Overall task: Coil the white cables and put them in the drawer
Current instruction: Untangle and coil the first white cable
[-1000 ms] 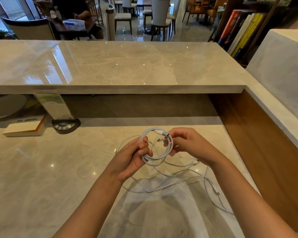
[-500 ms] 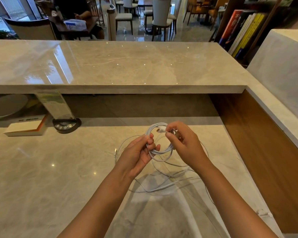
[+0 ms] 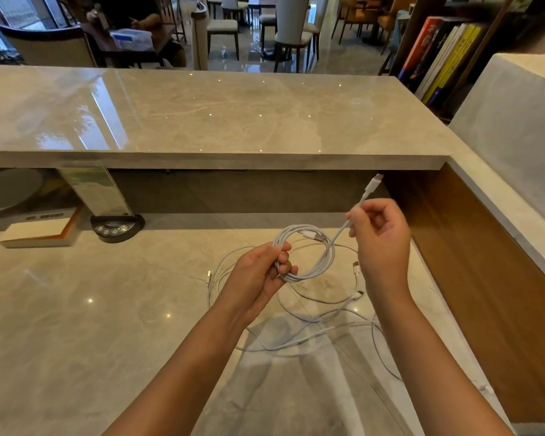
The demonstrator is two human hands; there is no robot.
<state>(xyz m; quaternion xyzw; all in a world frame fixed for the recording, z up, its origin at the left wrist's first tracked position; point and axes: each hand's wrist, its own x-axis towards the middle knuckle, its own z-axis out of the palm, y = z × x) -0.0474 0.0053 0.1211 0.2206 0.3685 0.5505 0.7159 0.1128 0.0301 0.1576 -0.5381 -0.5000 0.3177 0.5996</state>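
Far left on my feed, a white box with an orange edge [image 3: 37,233] lies on the lower marble desk [image 3: 76,325], and just right of it sits a round black base with buttons [image 3: 117,228] carrying a clear slanted panel. Nearer the middle I see the left hand [image 3: 258,275] held above the desk, its fingers and thumb curled round the left side of a coiled white cable [image 3: 309,253], keeping the loops bunched together. From the coil's upper right a free end runs up to the right hand [image 3: 379,237], which pinches it between thumb and fingertips; the white plug [image 3: 373,184] sticks up past the hand towards the raised counter [image 3: 217,121]. Under both hands, loose white cables [image 3: 296,338] sprawl across the desk, untidy, with several plugs showing. To the right stands a wooden side panel [image 3: 485,294], and books [image 3: 438,58] fill a shelf beyond.
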